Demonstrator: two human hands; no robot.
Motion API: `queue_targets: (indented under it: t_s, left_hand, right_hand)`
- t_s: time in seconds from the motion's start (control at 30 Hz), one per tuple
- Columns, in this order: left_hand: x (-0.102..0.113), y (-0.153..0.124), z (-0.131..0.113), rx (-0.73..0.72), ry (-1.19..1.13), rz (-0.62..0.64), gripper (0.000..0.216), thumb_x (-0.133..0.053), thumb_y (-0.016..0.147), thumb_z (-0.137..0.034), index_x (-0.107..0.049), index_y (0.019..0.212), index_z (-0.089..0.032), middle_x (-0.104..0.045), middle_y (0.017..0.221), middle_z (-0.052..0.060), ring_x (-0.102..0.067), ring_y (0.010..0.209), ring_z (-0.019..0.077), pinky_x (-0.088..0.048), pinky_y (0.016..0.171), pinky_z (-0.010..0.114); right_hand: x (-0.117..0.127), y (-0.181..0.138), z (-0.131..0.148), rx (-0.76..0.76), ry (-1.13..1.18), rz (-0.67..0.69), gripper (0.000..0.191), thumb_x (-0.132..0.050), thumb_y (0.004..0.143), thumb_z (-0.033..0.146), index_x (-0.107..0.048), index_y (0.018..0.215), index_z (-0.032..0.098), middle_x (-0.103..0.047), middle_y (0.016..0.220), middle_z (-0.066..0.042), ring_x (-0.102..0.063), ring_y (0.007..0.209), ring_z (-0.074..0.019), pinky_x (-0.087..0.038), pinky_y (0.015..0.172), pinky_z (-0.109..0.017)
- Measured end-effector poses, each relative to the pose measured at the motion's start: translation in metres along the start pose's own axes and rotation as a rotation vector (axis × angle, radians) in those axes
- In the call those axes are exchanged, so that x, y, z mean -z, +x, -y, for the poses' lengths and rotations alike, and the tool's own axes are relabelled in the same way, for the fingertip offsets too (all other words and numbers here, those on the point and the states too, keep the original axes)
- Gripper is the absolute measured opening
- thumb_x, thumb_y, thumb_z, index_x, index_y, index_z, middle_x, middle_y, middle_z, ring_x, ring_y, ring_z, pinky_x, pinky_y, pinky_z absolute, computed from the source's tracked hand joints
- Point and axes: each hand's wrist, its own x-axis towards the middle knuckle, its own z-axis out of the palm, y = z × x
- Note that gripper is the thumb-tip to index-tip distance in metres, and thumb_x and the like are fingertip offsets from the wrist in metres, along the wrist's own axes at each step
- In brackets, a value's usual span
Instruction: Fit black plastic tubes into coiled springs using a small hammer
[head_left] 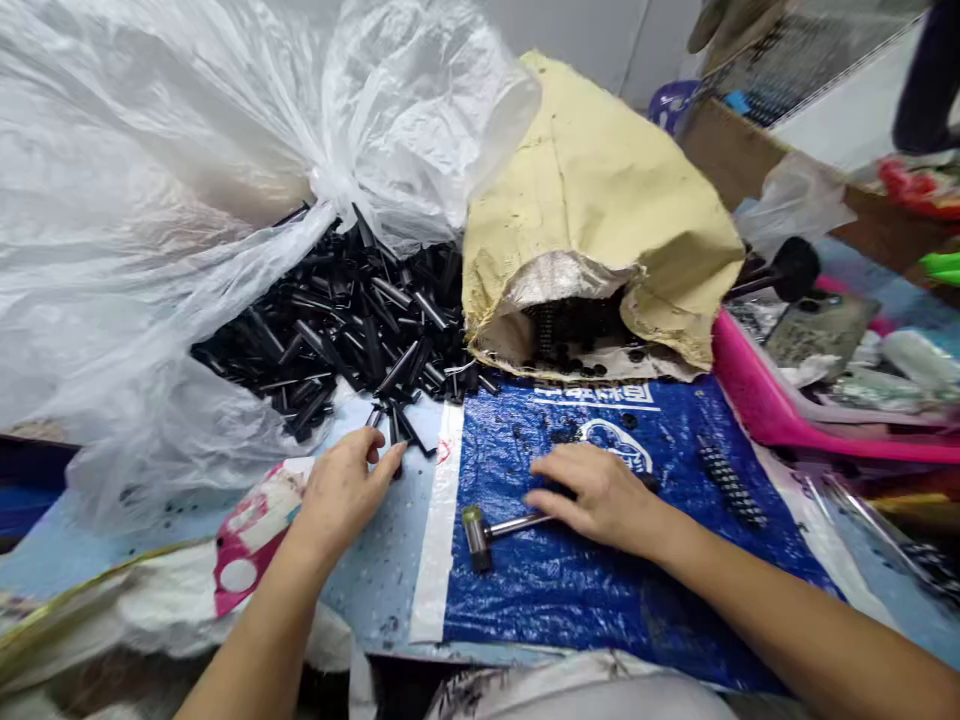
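My left hand (343, 490) rests at the near edge of a heap of black plastic tubes (352, 315), its fingertips pinched on one loose black tube (395, 430). My right hand (592, 492) lies palm down on a blue plastic sheet (592, 590), fingers curled over the handle of a small metal-headed hammer (480, 535) whose head points left. Whether the fingers grip the handle or just cover it is unclear. Small black round parts (570, 360) spill from a torn yellow paper sack (600, 200).
A large clear plastic bag (150, 200) bulges over the left side and holds the tubes. A pink tray (757, 400) with mixed items sits at the right. A strip of black ridged parts (731, 480) lies on the blue sheet. Someone's dark sleeve (930, 80) shows top right.
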Motion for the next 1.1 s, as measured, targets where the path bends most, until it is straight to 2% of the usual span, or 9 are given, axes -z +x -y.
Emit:
queue_targets:
  t_s: [0.2,0.33,0.5,0.6,0.7,0.77,0.8,0.93,1.1]
  left_hand:
    - [-0.020,0.024,-0.010,0.036,-0.004,-0.009,0.023,-0.045,0.086,-0.041,-0.056,0.078,-0.022,-0.065,0.077,0.007,-0.061,0.076,0.0254,-0.036,0.066,0.033]
    - [-0.013,0.019,-0.001,0.129,-0.250,-0.012,0.027,-0.052,0.077,-0.046,-0.063,0.078,-0.021,-0.064,0.067,0.003,-0.060,0.067,0.0231,-0.039,0.064,0.032]
    - [-0.009,-0.012,0.002,0.183,-0.515,-0.315,0.032,-0.065,0.070,-0.048,-0.071,0.084,-0.021,-0.065,0.068,0.001,-0.057,0.064,0.0190,-0.043,0.065,0.031]
    - [-0.011,-0.032,-0.002,0.215,-0.815,-0.304,0.034,-0.074,0.068,-0.046,-0.070,0.090,-0.020,-0.057,0.056,-0.003,-0.048,0.050,0.0140,-0.039,0.053,0.027]
    - [-0.009,-0.043,-0.011,0.268,-1.286,-0.149,0.045,-0.076,0.066,-0.053,-0.067,0.091,-0.017,-0.070,0.069,0.005,-0.060,0.055,0.0186,-0.047,0.052,0.029]
    - [-0.006,-0.045,-0.021,0.345,-1.523,-0.085,0.050,-0.073,0.066,-0.062,-0.064,0.084,-0.016,-0.075,0.082,0.012,-0.066,0.060,0.0221,-0.052,0.054,0.031]
    - [-0.005,-0.045,-0.026,0.390,-1.589,-0.072,0.050,-0.074,0.065,-0.062,-0.062,0.079,-0.016,-0.075,0.083,0.012,-0.066,0.059,0.0205,-0.051,0.051,0.029]
    - [-0.011,-0.041,-0.053,0.436,-1.612,-0.076,0.042,-0.087,0.061,-0.035,-0.055,0.083,-0.019,-0.071,0.071,0.000,-0.050,0.043,0.0071,-0.037,0.042,0.015]
    - [-0.027,-0.046,-0.081,0.297,-1.620,0.069,0.047,-0.084,0.068,-0.041,-0.059,0.100,-0.018,-0.067,0.067,-0.001,-0.052,0.047,0.0080,-0.039,0.046,0.016]
  right_hand:
    - [0.039,0.069,-0.065,-0.480,-0.135,-0.391,0.030,-0.040,0.098,0.038,-0.062,0.102,0.017,-0.071,0.086,-0.009,-0.066,0.077,-0.0219,-0.048,0.072,-0.032]
    - [0.040,0.123,-0.094,-0.639,-0.189,-0.393,0.035,-0.057,0.090,0.042,-0.061,0.111,0.015,-0.073,0.094,-0.015,-0.069,0.091,-0.0304,-0.050,0.080,-0.037]
    - [0.036,0.154,-0.102,-0.709,-0.157,-0.354,0.056,-0.073,0.076,0.035,-0.056,0.123,0.011,-0.072,0.095,-0.018,-0.068,0.095,-0.0355,-0.051,0.084,-0.042]
    - [0.044,0.139,-0.095,-0.682,-0.066,-0.369,0.055,-0.071,0.077,0.036,-0.056,0.124,0.011,-0.072,0.093,-0.014,-0.068,0.094,-0.0322,-0.051,0.084,-0.041]
    - [0.047,0.099,-0.075,-0.611,0.090,-0.362,0.055,-0.066,0.080,0.043,-0.055,0.126,0.014,-0.071,0.087,-0.007,-0.067,0.081,-0.0234,-0.052,0.075,-0.035]
    - [0.038,0.066,-0.053,-0.578,0.275,-0.341,0.059,-0.060,0.084,0.053,-0.051,0.130,0.016,-0.068,0.080,-0.003,-0.064,0.071,-0.0189,-0.052,0.066,-0.031]
    - [0.032,0.050,-0.042,-0.567,0.580,-0.344,0.060,-0.062,0.084,0.056,-0.052,0.129,0.018,-0.067,0.080,-0.003,-0.062,0.070,-0.0185,-0.051,0.063,-0.031]
    - [0.007,0.014,0.000,-0.734,1.287,-0.304,0.052,-0.061,0.085,0.067,-0.062,0.108,0.021,-0.062,0.076,0.000,-0.056,0.060,-0.0129,-0.046,0.054,-0.024]
    - [0.004,0.019,0.021,-0.682,1.338,-0.293,0.051,-0.067,0.082,0.068,-0.065,0.098,0.020,-0.062,0.079,0.000,-0.058,0.065,-0.0113,-0.046,0.056,-0.021]
